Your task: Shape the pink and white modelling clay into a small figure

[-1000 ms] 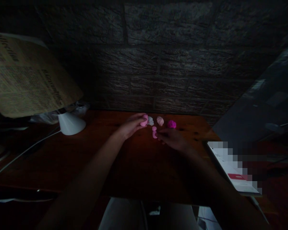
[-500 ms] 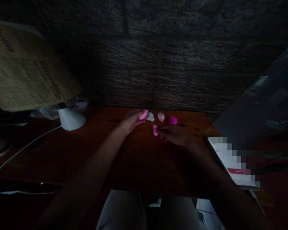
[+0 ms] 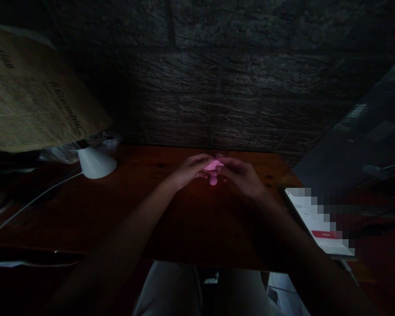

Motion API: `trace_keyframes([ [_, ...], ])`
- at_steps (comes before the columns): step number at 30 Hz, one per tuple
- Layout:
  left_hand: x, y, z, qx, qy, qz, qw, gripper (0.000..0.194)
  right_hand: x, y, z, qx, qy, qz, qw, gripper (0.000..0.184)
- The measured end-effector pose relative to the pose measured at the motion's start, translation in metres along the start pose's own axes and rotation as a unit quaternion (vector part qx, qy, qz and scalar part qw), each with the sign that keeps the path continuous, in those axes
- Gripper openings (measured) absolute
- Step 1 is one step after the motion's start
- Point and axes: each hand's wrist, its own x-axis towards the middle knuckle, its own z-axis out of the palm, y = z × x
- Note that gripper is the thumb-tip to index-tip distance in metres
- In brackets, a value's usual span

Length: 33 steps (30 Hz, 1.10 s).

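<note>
A lump of pink modelling clay (image 3: 213, 165) is pinched between my two hands above the back of the wooden table. My left hand (image 3: 191, 170) grips it from the left, fingers closed on its edge. On the other side my right hand (image 3: 242, 173) has its thumb and fingers on the lump's right end. Just below, a small pink clay figure (image 3: 213, 180) stands on the table, its upper part partly covered by the lump. The white, pale pink and magenta clay lumps behind are mostly or wholly hidden by my hands.
A white lamp base (image 3: 97, 163) with a newspaper-print shade (image 3: 36, 96) stands at the left, its cord running forward. To the right lies a tablet-like screen (image 3: 316, 224), partly pixelated. A dark brick wall (image 3: 197, 74) rises behind the wooden table (image 3: 197, 219).
My left hand has carried the pink lump to the right. My right hand has let go of the small figure and risen to take hold of the lump too.
</note>
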Motion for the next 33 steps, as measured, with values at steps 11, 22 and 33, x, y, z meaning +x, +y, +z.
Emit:
trace_keyframes([
  [11,0.001,-0.003,0.001,0.084,-0.007,0.071,0.994,0.024,-0.003,-0.008,0.002,-0.038,0.006,-0.033,0.999,0.025],
  [22,-0.002,-0.007,0.004,0.175,0.009,0.150,0.973,0.027,-0.002,0.005,-0.002,-0.070,0.050,-0.028,0.996,0.025],
  [33,-0.007,-0.002,0.005,0.383,0.018,0.244,0.891,0.022,-0.001,0.003,0.003,-0.021,0.053,0.016,0.998,0.037],
])
